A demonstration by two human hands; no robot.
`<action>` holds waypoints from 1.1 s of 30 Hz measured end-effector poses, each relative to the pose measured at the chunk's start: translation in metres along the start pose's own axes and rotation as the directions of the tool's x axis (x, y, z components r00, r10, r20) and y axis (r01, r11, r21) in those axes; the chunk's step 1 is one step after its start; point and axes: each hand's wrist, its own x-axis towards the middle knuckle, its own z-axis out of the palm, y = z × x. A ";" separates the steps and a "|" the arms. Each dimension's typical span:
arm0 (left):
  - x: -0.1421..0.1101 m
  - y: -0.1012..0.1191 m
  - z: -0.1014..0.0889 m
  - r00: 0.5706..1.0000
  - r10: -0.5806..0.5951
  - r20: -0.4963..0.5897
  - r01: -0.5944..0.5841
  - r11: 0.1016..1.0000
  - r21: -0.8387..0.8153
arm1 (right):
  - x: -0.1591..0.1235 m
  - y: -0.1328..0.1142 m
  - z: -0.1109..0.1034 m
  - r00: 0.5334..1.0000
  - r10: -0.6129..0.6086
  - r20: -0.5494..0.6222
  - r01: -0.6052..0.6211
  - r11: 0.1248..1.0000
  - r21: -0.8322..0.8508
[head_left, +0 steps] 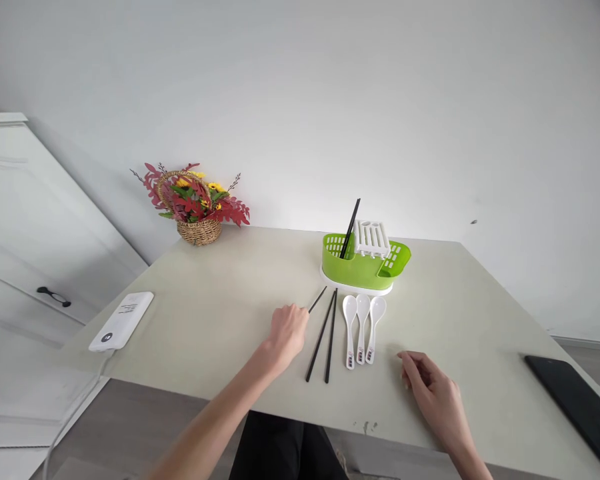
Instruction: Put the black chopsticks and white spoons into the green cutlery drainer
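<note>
My left hand [289,332] is closed around a black chopstick [318,299], whose thin end sticks out past the fingers towards the rack; the rest is hidden by the hand. Just right of it, two more black chopsticks [332,333] lie on the table with their thin ends nearly meeting. Beside these, three white spoons [363,330] lie in a row, bowls away from me. My right hand [433,393] rests on the table to the right of the spoons, fingers curled loosely, holding nothing visible.
A green utensil basket [357,270] with a white slotted holder [371,238] stands behind the spoons, black chopsticks [350,228] leaning in its left part. A flower basket [200,231] is at the back left, a white power bank [123,321] at the left, a black phone [575,403] at the right.
</note>
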 end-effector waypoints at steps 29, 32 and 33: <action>-0.051 -0.070 0.011 0.917 0.026 -0.397 -0.320 0.642 -0.697 | 0.028 -0.253 0.047 0.589 -0.733 0.341 0.766 0.641 0.055; -0.050 -0.070 0.012 0.921 0.035 -0.387 -0.322 0.627 -0.710 | 0.027 -0.257 0.049 0.568 -0.759 0.318 0.793 0.609 0.036; -0.049 -0.069 0.012 0.922 0.042 -0.385 -0.324 0.628 -0.708 | 0.027 -0.257 0.049 0.578 -0.758 0.304 0.789 0.613 0.029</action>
